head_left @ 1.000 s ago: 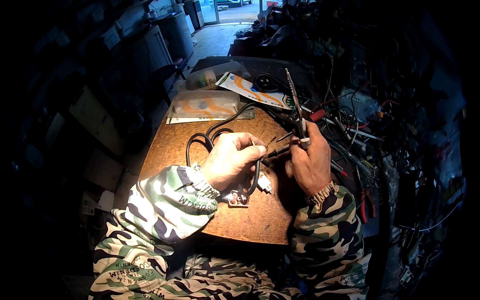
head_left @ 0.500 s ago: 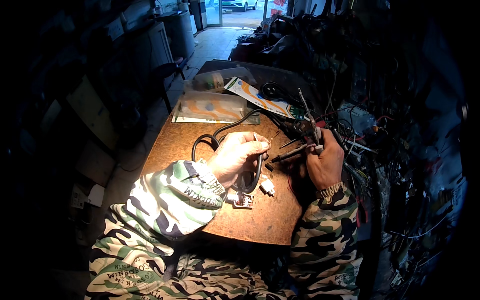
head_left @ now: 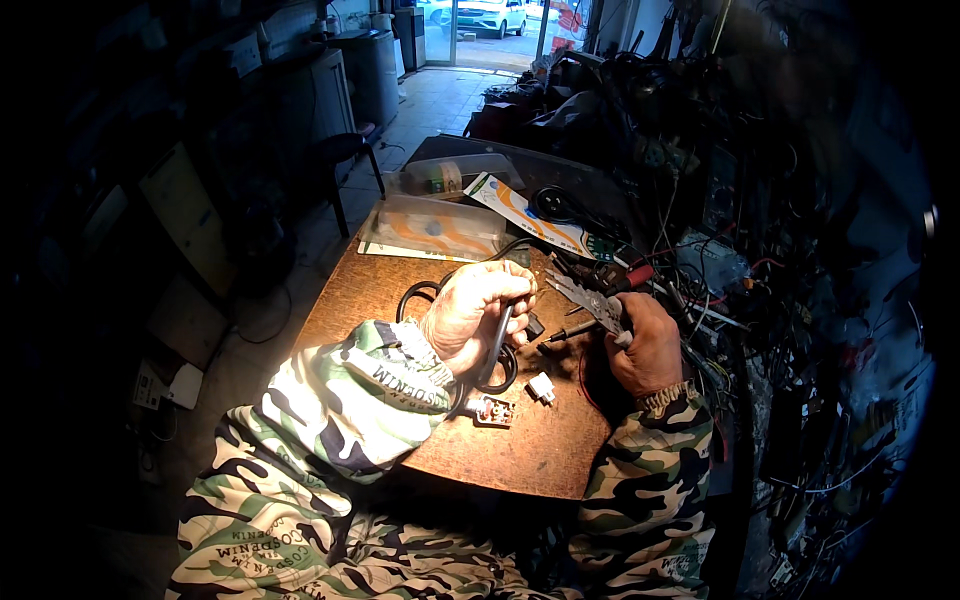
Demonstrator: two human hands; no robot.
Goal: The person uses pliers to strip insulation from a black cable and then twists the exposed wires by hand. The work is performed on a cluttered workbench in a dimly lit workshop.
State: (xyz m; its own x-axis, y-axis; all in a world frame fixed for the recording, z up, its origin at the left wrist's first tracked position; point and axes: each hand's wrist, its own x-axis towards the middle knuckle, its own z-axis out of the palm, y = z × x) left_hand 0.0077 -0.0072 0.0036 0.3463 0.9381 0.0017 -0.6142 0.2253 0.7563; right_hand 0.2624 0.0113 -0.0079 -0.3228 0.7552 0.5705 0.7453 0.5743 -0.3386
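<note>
Above the brown tabletop (head_left: 350, 310), my left hand (head_left: 470, 312) is closed on a thick black cable (head_left: 497, 345); the cable's end pokes up between thumb and fingers. My right hand (head_left: 648, 345) grips wire-stripper pliers (head_left: 592, 300), whose metal jaws point left and lie close to the cable end, seemingly apart from it. Loops of the cable hang below and behind my left hand. Near my left sleeve lies an opened plug (head_left: 492, 411) with its inside showing, joined to a cable. A small white plug piece (head_left: 541, 388) rests to its right.
Clear plastic packaging (head_left: 435, 222) and an orange-and-white card (head_left: 530, 215) lie at the table's far side, beside a coiled black cord (head_left: 562, 203). A black probe-like tool (head_left: 567, 332) lies between my hands. Tangled wires (head_left: 700, 285) crowd the right. A stool (head_left: 345, 150) stands far left.
The pliers have swung from pointing up to pointing left, their jaws now near the cable end. My left hand has turned slightly, still holding the cable. The whole view has shifted a little.
</note>
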